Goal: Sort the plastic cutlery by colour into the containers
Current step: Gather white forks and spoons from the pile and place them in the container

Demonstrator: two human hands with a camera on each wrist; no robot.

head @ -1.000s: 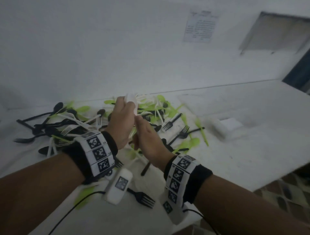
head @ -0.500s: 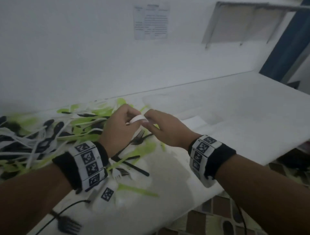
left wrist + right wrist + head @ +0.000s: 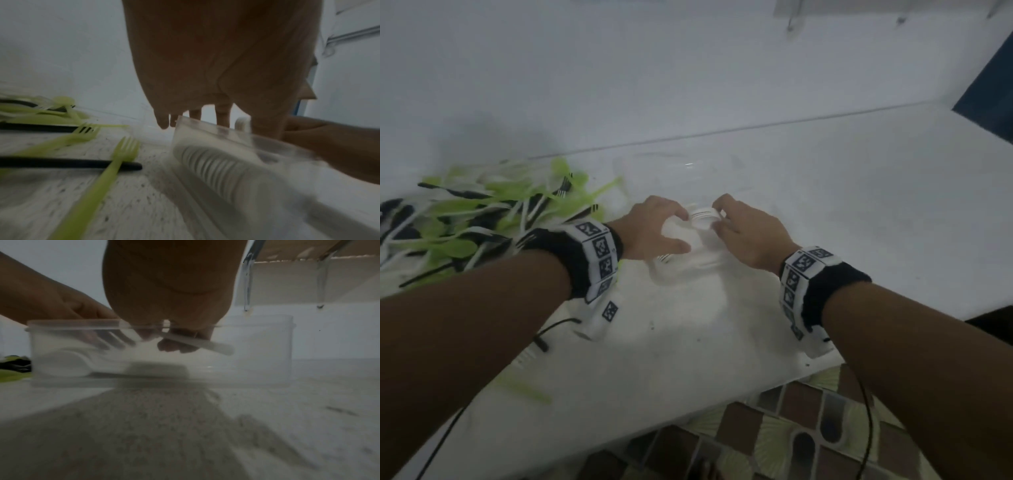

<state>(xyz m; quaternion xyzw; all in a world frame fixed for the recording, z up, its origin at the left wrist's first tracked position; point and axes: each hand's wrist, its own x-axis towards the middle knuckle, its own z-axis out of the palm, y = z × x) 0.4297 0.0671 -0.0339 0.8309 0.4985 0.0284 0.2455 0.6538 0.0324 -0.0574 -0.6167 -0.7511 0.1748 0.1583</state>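
Observation:
A clear plastic container (image 3: 671, 274) stands on the white table in front of me, and both hands hover over it. Between them is a small bundle of white cutlery (image 3: 700, 217). My left hand (image 3: 681, 229) grips its left end with curled fingers and thumb. My right hand (image 3: 717, 219) pinches the right end. In the right wrist view the fingers curl round a white handle (image 3: 216, 346) just below the rim of the container (image 3: 257, 345), and a white spoon (image 3: 61, 363) lies on its floor. The left wrist view shows the ribbed container (image 3: 216, 159) under my fingers.
A mixed pile of green, black and white cutlery (image 3: 482, 219) covers the table to the left. A green fork (image 3: 115, 162) lies across a black handle (image 3: 61, 163) beside the container. A second clear container (image 3: 654, 168) stands behind, and a green piece (image 3: 527, 390) lies near the front edge.
Both hands carried the white bundle from above the pile rightward and down to the clear container. The view has swung right with them.

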